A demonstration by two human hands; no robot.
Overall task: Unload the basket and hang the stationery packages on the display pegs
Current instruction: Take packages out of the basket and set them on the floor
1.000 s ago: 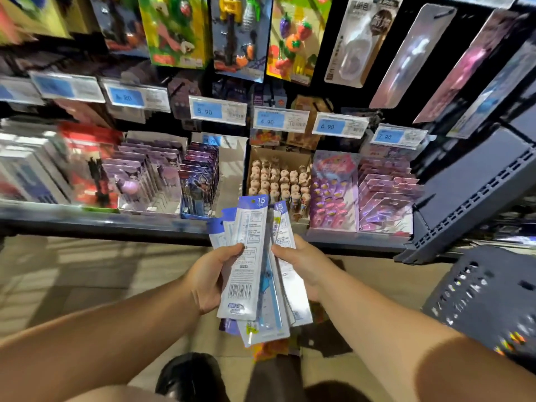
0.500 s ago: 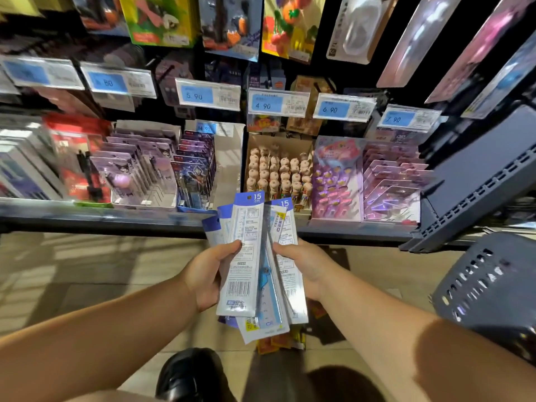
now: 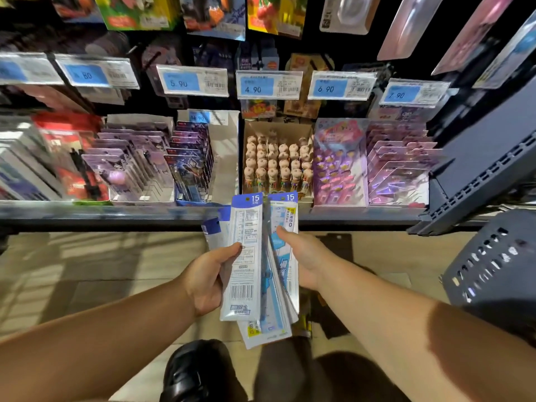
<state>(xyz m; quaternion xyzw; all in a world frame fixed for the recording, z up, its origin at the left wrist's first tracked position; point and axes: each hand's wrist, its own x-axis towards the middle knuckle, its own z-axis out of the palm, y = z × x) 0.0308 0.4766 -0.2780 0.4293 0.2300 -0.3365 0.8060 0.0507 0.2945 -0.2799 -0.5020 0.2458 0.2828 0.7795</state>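
Observation:
I hold a fanned stack of white and blue ruler packages [image 3: 246,256] marked "15 cm" in front of the lower shelf. My left hand [image 3: 207,281] grips the left packages, thumb on the front one. My right hand [image 3: 304,256] pinches the right package [image 3: 285,224] by its edge, thumb on its face. The dark grey perforated basket [image 3: 493,268] stands at the right, beside my right forearm; its inside is hidden. Hanging packages [image 3: 214,15] fill the pegs along the top.
Blue price tags [image 3: 193,81] run along the peg rail. Below, the shelf [image 3: 116,213] holds trays of carded pens, a box of figure-topped pens [image 3: 275,163] and pink cards. A grey shelf panel [image 3: 487,163] juts out at right. My black shoe [image 3: 191,372] rests on the tan floor.
The view has tilted down a little, so the shelf and pegs sit higher in frame. Both hands keep the same hold on the ruler packages, now fanned slightly wider.

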